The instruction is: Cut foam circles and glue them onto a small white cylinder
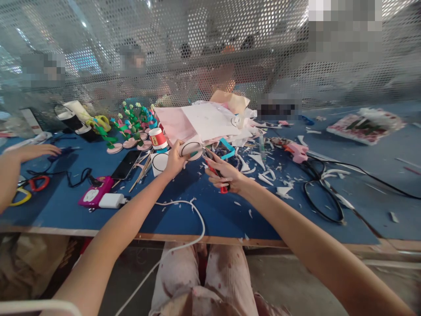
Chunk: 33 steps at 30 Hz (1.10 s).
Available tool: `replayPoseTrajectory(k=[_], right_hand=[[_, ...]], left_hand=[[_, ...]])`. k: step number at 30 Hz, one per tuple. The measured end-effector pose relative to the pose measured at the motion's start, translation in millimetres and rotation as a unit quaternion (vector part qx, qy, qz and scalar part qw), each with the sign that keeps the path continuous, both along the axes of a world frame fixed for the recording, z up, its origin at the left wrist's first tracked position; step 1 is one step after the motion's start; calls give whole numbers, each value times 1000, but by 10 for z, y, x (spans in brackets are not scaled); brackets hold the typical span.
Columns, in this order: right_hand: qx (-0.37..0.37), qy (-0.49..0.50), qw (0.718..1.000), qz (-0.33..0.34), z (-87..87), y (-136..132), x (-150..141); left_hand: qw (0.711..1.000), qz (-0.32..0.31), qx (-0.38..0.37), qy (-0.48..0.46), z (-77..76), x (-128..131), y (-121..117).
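While left hand (176, 160) pinches circle-marked piece (190, 149) at frame centre, seemingly for steadiness, right hand (226, 174) grips red-handled tool (224, 189) by its edge.

White paper (191, 148) (black curved outline).

A dark phone (126, 165) lies just beside the magenta power strip (93, 194), with a white charger (111, 201) against it. Little artificial plants (130, 125) stand behind on pink bases. Over to the right, black cord (312, 172) loops near a pink tool (298, 152).
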State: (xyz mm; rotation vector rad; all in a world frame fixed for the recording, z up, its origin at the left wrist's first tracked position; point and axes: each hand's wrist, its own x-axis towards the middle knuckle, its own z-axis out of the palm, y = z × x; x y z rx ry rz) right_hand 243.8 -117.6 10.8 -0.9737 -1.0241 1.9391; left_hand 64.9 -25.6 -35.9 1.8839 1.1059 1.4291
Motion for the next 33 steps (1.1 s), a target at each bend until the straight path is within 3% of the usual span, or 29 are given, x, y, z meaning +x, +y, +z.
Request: replayPoseTrajectory(k=[9,25,33], right_hand=[[3,0,1000,1,4,-3,-6],[5,6,1000,4,-26,12,15],[-3,6,1000,-4,-18,18,3]], left_hand=[[1000,-2,0,23,17,4,-21],[996,-78,-33,6,38,31,-56],[996,-82,-30,21,40,31,-67]])
